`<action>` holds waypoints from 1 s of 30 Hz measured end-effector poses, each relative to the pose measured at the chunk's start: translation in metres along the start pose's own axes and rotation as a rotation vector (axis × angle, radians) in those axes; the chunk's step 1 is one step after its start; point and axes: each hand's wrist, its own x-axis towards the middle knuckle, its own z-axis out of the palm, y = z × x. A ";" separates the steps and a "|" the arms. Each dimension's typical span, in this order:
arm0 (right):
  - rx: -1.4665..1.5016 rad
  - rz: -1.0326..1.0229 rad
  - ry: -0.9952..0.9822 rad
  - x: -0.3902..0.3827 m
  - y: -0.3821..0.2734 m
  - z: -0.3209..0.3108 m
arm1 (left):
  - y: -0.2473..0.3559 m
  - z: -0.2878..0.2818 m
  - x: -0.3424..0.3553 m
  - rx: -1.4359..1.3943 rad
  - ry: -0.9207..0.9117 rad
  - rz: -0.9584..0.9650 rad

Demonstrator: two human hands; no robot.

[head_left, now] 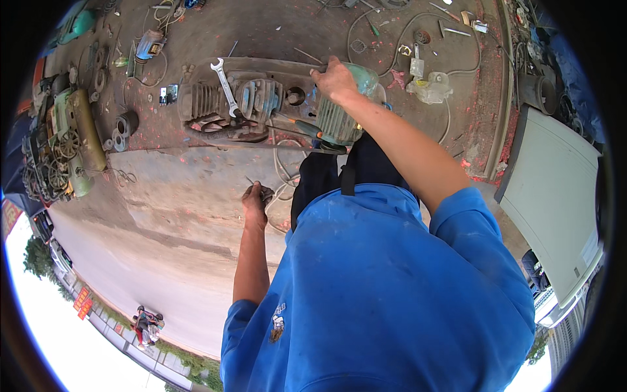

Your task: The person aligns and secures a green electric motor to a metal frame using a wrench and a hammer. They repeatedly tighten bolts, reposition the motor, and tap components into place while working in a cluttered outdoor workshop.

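My right hand (pixel 334 80) reaches over the green finned electric motor (pixel 341 117). Its fingers are closed, and a thin metal rod (pixel 309 56) sticks out from between them; the rest of the rod is hidden. Lower and to the left, my left hand (pixel 256 199) is held off the machine in a loose fist. Something dark and narrow pokes out of it, too covered to name. An open-ended wrench (pixel 226 87) lies across the greasy compressor (pixel 253 99), left of the motor. A screwdriver with an orange handle (pixel 307 127) rests between compressor and motor.
Hoses, a hammer (pixel 454 30) and a clear plastic bag (pixel 432 88) lie on the floor at the far right. A phone (pixel 168 95) and metal rings (pixel 121 134) lie to the left, beside heaped machine parts (pixel 65 144). A pale panel (pixel 552 189) stands at right.
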 end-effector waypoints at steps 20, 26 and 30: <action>-0.190 -0.325 -0.240 -0.114 0.009 0.029 | 0.042 0.045 -0.011 -0.001 -0.223 0.087; -0.340 -0.583 -0.202 -0.111 0.012 0.026 | 0.057 0.063 -0.023 0.023 -0.223 0.108; -0.283 -0.532 -0.173 -0.113 0.011 0.027 | 0.054 0.061 -0.023 0.001 -0.232 0.103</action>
